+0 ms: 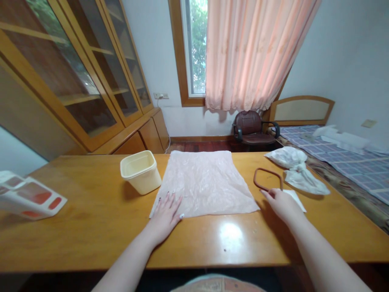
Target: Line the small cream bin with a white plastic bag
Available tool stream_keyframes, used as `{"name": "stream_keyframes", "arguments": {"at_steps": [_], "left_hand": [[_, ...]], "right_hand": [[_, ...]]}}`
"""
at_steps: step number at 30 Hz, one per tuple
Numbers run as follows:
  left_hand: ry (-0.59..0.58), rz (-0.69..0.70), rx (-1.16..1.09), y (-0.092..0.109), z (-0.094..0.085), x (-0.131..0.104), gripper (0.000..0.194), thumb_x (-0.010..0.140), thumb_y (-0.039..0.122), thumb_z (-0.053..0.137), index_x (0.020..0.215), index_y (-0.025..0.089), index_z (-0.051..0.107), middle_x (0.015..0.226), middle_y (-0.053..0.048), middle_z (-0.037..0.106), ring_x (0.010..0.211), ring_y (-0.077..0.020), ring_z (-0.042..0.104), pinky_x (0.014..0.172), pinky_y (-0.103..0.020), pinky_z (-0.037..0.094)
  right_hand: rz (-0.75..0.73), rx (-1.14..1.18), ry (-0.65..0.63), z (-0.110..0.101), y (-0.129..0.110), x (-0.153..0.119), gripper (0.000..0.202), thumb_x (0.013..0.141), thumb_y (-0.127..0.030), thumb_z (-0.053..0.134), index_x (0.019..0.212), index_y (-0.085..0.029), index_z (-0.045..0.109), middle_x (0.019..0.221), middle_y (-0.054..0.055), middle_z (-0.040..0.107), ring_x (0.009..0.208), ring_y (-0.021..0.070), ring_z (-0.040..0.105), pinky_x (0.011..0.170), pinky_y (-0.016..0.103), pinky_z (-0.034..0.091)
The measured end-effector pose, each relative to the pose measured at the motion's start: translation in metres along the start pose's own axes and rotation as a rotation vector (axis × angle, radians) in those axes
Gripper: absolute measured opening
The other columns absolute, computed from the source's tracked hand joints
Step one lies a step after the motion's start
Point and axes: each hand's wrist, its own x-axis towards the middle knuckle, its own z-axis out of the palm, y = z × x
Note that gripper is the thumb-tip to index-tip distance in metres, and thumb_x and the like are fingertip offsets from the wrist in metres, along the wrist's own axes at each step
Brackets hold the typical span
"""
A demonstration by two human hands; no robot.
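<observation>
A thin, pale pink plastic sheet (206, 182) is spread out on the wooden table, wrinkled across its surface. My left hand (165, 213) lies flat on its near left corner with the fingers apart. Off the sheet's right side, my right hand (278, 200) pinches the near edge of a brown rounded-square frame (268, 170), which looks tilted up from the table. Just beyond the sheet's left edge stands a cream plastic bin (142, 174), its open top tipped toward me.
A knotted white plastic bag (299, 168) and a small white paper piece (294, 198) lie at the right. At the far left is a white openwork plastic container (30, 196) with orange-red showing through. Behind the table (106, 235) are a glass-door cabinet (91, 73), chair (252, 125) and bed (343, 150).
</observation>
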Motion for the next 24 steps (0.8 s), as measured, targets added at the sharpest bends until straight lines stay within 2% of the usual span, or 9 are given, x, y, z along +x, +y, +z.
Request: {"name": "stream_keyframes", "arguments": {"at_steps": [3,7,9,12,17,19,21,24], "left_hand": [[-0.017,-0.121,0.017,-0.014,0.0,-0.003,0.061,0.092,0.046,0.041,0.148,0.022,0.034,0.157,-0.013,0.021,0.145,-0.0321,0.015,0.114,-0.053,0.021],[-0.058,-0.167,0.043,-0.014,-0.001,-0.008,0.061,0.092,0.045,0.042,0.148,0.025,0.032,0.157,-0.011,0.019,0.146,-0.0327,0.013,0.114,-0.054,0.02],[-0.066,-0.179,0.057,-0.009,-0.002,-0.011,0.062,0.092,0.045,0.042,0.149,0.024,0.03,0.157,-0.012,0.018,0.145,-0.0332,0.013,0.114,-0.056,0.019],[-0.064,-0.191,0.062,0.0,0.0,-0.019,0.063,0.093,0.049,0.039,0.149,0.024,0.028,0.157,-0.013,0.016,0.145,-0.0334,0.013,0.114,-0.059,0.015],[-0.101,-0.191,0.039,0.016,0.003,-0.037,0.067,0.091,0.053,0.041,0.15,0.023,0.027,0.157,-0.013,0.012,0.145,-0.0343,0.01,0.113,-0.061,0.014],[-0.131,-0.198,0.037,0.022,0.003,-0.042,0.068,0.09,0.052,0.041,0.15,0.024,0.026,0.157,-0.012,0.012,0.145,-0.0341,0.009,0.114,-0.061,0.013],[-0.136,-0.201,0.037,0.026,0.002,-0.045,0.067,0.091,0.05,0.042,0.15,0.025,0.025,0.157,-0.011,0.011,0.145,-0.0335,0.008,0.114,-0.061,0.012],[-0.121,-0.193,0.035,0.029,0.001,-0.045,0.066,0.091,0.049,0.043,0.15,0.027,0.024,0.157,-0.01,0.012,0.145,-0.0331,0.009,0.113,-0.062,0.012]], "right_hand": [[0.012,0.063,-0.163,0.016,-0.024,-0.012,0.048,0.087,-0.059,0.044,0.068,-0.018,0.061,0.074,0.011,0.069,0.07,0.0231,0.063,0.06,0.03,0.038],[-0.031,0.128,-0.233,0.029,-0.037,-0.012,0.026,0.082,-0.041,0.058,0.068,-0.018,0.059,0.072,0.007,0.069,0.068,0.0197,0.063,0.058,0.027,0.036],[-0.052,0.152,-0.195,0.027,-0.034,-0.01,0.025,0.082,-0.039,0.056,0.067,-0.019,0.057,0.068,0.006,0.068,0.065,0.019,0.062,0.057,0.027,0.036],[-0.026,0.169,-0.111,0.02,-0.019,-0.011,0.03,0.083,-0.043,0.052,0.063,-0.02,0.055,0.064,0.006,0.067,0.062,0.0199,0.061,0.055,0.028,0.037],[0.029,0.208,-0.14,0.024,0.013,-0.026,0.035,0.08,-0.049,0.05,0.058,-0.023,0.05,0.059,0.007,0.066,0.057,0.0215,0.061,0.054,0.031,0.041],[0.099,0.363,-0.184,0.031,0.021,-0.032,0.034,0.08,-0.051,0.049,0.06,-0.023,0.048,0.06,0.008,0.066,0.057,0.0221,0.063,0.055,0.032,0.044],[0.18,0.626,-0.201,0.037,0.023,-0.034,0.028,0.077,-0.05,0.051,0.068,-0.024,0.046,0.063,0.008,0.067,0.061,0.0229,0.066,0.057,0.033,0.049],[0.259,0.917,-0.142,0.04,0.019,-0.031,0.03,0.07,-0.047,0.06,0.084,-0.025,0.045,0.069,0.007,0.068,0.066,0.0237,0.068,0.06,0.035,0.053]]}}
